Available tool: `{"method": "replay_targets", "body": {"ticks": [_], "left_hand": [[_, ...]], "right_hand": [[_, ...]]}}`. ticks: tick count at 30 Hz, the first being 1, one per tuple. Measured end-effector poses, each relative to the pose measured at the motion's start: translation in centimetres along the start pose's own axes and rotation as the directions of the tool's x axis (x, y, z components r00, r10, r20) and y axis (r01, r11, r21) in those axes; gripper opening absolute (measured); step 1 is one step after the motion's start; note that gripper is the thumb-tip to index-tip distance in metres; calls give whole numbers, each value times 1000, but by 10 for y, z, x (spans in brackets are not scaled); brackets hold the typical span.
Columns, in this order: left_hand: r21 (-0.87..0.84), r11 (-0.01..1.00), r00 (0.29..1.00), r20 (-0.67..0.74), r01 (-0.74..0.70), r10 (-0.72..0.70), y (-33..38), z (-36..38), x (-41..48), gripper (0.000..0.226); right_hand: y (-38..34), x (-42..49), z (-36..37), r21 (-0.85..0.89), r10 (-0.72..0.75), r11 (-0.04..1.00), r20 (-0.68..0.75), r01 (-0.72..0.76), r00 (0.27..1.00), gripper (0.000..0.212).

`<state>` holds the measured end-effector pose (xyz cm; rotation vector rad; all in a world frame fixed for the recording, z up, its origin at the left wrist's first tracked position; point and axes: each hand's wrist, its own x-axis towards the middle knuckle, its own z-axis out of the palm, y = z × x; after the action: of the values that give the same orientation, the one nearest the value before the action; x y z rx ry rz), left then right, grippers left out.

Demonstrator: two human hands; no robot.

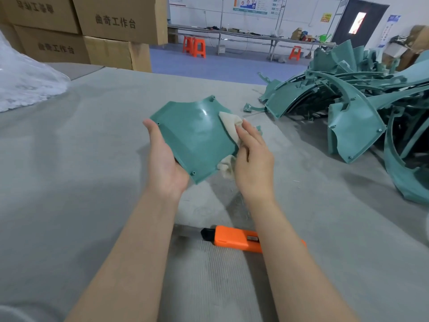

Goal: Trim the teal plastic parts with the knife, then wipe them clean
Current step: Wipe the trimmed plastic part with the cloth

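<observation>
A flat teal plastic panel [192, 135] with screw holes at its corners is held above the grey table. My left hand [163, 163] supports it from below along its left edge, thumb up along the side. My right hand [251, 159] holds a pale cloth [229, 125] and presses it against the panel's right edge; more cloth hangs out below the panel. An orange utility knife [232, 238] with its blade extended lies on the table between my forearms, partly hidden by my right arm.
A big heap of teal plastic parts [362, 108] fills the table's right side. Clear plastic wrap [25, 87] lies at far left, cardboard boxes [81, 29] stand behind. The table surface [81, 182] is grey felt. Orange stools and benches stand in the far room.
</observation>
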<state>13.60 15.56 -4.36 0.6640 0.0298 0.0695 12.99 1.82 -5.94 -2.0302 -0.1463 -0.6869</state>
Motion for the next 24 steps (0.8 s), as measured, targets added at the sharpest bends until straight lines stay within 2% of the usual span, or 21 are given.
{"method": "replay_targets", "body": {"ticks": [3, 5, 8, 10, 12, 15, 17, 19, 21, 24], "left_hand": [[52, 999, 999, -44, -15, 18, 5, -4, 0, 67], [102, 995, 996, -83, -13, 21, 5, -4, -1, 65], [145, 989, 989, -141, -30, 50, 5, -3, -1, 61], [145, 989, 987, -150, -39, 61, 5, -1, -2, 60], [144, 988, 986, -150, -54, 76, 6, 0, -3, 59], [232, 966, 985, -104, -113, 140, 5, 6, -7, 53], [327, 930, 980, -52, -165, 192, -1, 9, -9, 34], [336, 927, 986, 19, -165, 168, -5, 10, -10, 19], [322, 935, 987, 99, -151, 125, -3, 8, -10, 17], [354, 923, 976, 198, -154, 87, 3, 6, -11, 24]], "right_hand": [[-1, 6, -3, 118, 108, 987, -9, -106, 994, 47], [4, 10, -10, 166, 257, 956, -71, -243, 964, 47], [12, 12, -23, 281, 434, 875, -92, -395, 896, 45], [7, 11, -27, 484, 507, 759, -21, -435, 862, 39], [-3, 11, -27, 681, 536, 580, 94, -447, 839, 28], [-15, 8, -17, 762, 540, 436, 205, -480, 816, 23], [-18, 4, -13, 767, 537, 409, 237, -495, 810, 22], [-18, 2, -13, 771, 545, 416, 212, -482, 811, 18], [-16, 3, -15, 799, 572, 399, 166, -449, 803, 14], [-8, 9, -26, 860, 644, 339, 83, -382, 760, 21]]}}
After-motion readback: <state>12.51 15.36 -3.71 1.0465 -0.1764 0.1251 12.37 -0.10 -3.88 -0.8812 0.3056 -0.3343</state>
